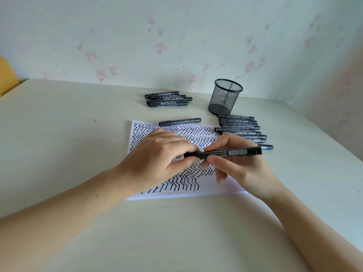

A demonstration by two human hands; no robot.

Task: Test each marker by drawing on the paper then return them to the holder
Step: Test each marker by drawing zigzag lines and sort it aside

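Note:
A black marker [231, 152] lies level above the white paper [208, 188], which is covered with black zigzag lines. My right hand [238, 167] pinches the marker's barrel. My left hand [159, 158] grips its left end, where the cap is. A black mesh holder [225, 97] stands behind the paper at the right and looks empty. One marker [179, 122] lies along the paper's top edge. A small group of markers [168, 98] lies at the back, and several more markers [240, 126] lie in a row right of the paper.
The pale table [176, 232] reaches a flowered wall at the back. Its right edge runs diagonally past the row of markers. A yellow object [6, 73] shows at the far left edge.

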